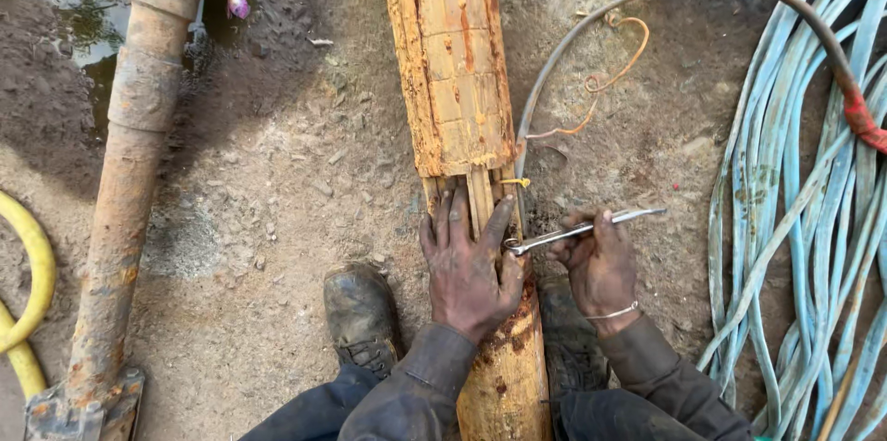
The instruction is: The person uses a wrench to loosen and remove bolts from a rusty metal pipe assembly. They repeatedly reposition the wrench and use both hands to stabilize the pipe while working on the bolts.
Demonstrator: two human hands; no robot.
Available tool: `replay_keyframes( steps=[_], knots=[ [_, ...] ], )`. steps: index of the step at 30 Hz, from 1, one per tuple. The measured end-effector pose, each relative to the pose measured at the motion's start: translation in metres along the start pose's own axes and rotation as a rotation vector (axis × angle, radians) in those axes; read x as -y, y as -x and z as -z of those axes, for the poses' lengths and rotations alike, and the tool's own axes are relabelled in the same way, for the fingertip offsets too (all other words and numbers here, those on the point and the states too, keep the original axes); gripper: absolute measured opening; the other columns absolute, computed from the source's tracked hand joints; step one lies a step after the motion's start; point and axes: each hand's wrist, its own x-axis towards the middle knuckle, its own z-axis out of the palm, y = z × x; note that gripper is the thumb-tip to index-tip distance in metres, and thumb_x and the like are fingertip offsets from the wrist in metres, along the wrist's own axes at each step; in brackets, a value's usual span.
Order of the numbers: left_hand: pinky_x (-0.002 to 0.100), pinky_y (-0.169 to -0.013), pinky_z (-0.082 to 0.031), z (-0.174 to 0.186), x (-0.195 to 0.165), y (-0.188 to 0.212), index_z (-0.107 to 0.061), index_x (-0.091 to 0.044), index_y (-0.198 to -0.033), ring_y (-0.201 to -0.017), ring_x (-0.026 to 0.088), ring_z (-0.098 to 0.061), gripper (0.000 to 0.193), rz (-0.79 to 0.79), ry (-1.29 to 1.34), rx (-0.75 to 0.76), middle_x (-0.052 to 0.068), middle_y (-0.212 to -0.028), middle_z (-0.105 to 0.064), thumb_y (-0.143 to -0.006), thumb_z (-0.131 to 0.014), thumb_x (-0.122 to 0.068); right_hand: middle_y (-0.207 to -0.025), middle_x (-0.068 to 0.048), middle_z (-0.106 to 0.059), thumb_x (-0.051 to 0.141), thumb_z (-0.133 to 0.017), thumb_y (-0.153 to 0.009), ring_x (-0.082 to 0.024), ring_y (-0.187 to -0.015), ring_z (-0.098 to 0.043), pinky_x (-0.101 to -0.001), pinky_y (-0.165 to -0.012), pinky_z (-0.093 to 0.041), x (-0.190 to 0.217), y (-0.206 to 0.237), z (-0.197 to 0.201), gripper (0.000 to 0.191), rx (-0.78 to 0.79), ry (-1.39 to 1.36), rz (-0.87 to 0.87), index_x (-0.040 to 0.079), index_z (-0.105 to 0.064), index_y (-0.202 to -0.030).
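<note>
Rusty cylinder lies on the dirt ground, long axis running away from the person. Left hand pressed flat on its exposed bars; right hand grips pliers (tips at the bars), just beside.

outdoor repair yard: muddy ground, rusty pipe, coiled hoses

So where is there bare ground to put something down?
Bare dirt lies between the rusty pipe and the orange cylinder, above the boot. A smaller patch lies between the bent wire and the blue hoses. It is crowded around the left hand, right hand and metal tool.
</note>
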Motion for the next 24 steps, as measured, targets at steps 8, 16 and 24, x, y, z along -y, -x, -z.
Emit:
replay_keyframes(
  steps=[8,16,24],
  knots=[
    [0.079,-0.108,0.004,0.000,-0.016,-0.012,-0.054,-0.020,-0.145,-0.146,0.056,-0.003,0.062,0.087,-0.099,0.172,0.036,-0.162,-0.006,-0.087,-0.063,-0.039,-0.104,-0.013,-0.069,0.030,-0.046,-0.119,-0.023,-0.086,-0.071,-0.0393,-0.078,-0.063,0.040,-0.017,0.008,0.030,0.089,-0.043,0.177,0.006,-0.058,-0.108],
    [0.087,-0.105,0.003,0.011,-0.065,-0.030,-0.078,-0.005,-0.106,-0.149,0.062,0.003,0.044,0.242,-0.332,0.196,0.036,-0.165,-0.003,-0.073,-0.066,-0.032,-0.095,-0.010,-0.068,0.036,-0.042,-0.112,-0.020,-0.074,-0.068,-0.0388,-0.067,-0.062,0.046,-0.001,0.008,0.032,-0.143,0.220,0.123,0.008,-0.056,-0.105],
    [0.082,-0.110,0.009,0.007,-0.053,-0.022,-0.078,-0.017,-0.097,-0.153,0.052,0.010,0.033,0.366,-0.174,0.255,0.022,-0.171,-0.006,-0.093,-0.062,-0.045,-0.097,-0.015,-0.072,0.022,-0.049,-0.108,-0.021,-0.075,-0.073,-0.0378,-0.065,-0.065,0.026,0.023,0.011,0.018,-0.055,0.470,0.314,0.007,-0.059,-0.109]
  ],
)
